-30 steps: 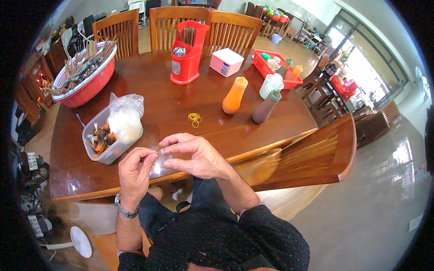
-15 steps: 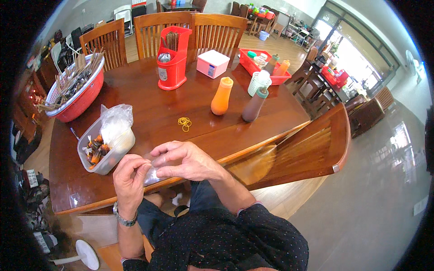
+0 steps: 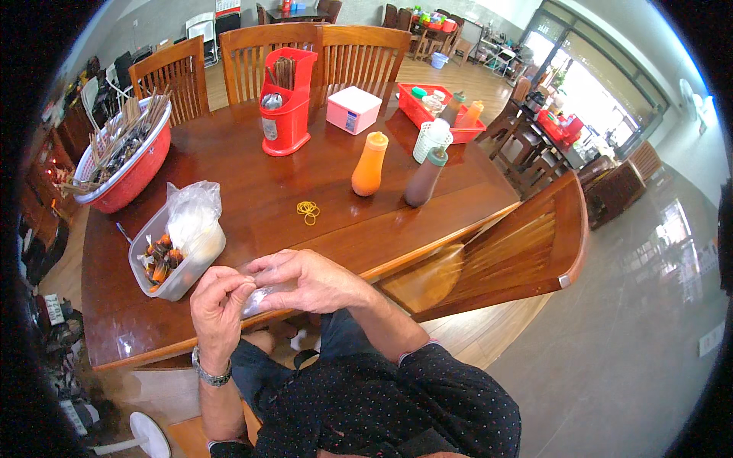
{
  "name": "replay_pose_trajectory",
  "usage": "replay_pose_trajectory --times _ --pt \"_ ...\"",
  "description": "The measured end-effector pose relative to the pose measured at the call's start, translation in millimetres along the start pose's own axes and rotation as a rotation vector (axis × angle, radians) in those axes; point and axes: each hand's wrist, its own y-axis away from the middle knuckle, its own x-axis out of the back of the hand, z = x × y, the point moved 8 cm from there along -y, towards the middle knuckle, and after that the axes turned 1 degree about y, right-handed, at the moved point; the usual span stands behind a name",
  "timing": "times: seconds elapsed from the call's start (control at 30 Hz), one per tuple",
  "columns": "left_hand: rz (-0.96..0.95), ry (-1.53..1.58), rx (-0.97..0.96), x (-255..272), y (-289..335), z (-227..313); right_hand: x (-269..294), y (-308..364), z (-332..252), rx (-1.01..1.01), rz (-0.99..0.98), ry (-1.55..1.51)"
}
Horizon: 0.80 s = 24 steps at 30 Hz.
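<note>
A small clear plastic bag [image 3: 254, 302] is between my two hands, over the table's near edge. My left hand [image 3: 219, 304], with a watch at the wrist, pinches its upper edge between thumb and fingertips. My right hand [image 3: 317, 281] curls its fingers and thumb around the bag's other side. What lies inside the bag is hard to make out. Beside my left hand stands a clear plastic tub [image 3: 188, 278]. It holds small bundles of orange and dark sauce [image 3: 162, 259] and a larger pack of clear bags [image 3: 195, 214]. Yellow rubber bands [image 3: 308, 212] lie beyond my hands.
An orange squeeze bottle [image 3: 369, 166] and a brown one [image 3: 424, 179] stand to the right. Farther back are a red chopstick holder [image 3: 288, 114], a pink box [image 3: 353, 111] and a red tray [image 3: 466, 136]. A red basin [image 3: 134, 179] with sticks sits far left. A wooden chair [image 3: 519, 252] adjoins the right edge.
The fingers of my right hand have shifted slightly around the bag. My left hand keeps its pinch in nearly the same place. The whole view has moved a little.
</note>
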Motion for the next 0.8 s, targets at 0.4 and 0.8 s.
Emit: replay_pose_trajectory --times 0.4,0.8 --pt "0.099 -0.874 -0.520 -30 5 18 -13 -21 11 -0.042 0.275 -0.026" --pt "0.288 -0.770 -0.522 -35 3 -29 -24 -30 28 -0.180 0.390 -0.137"
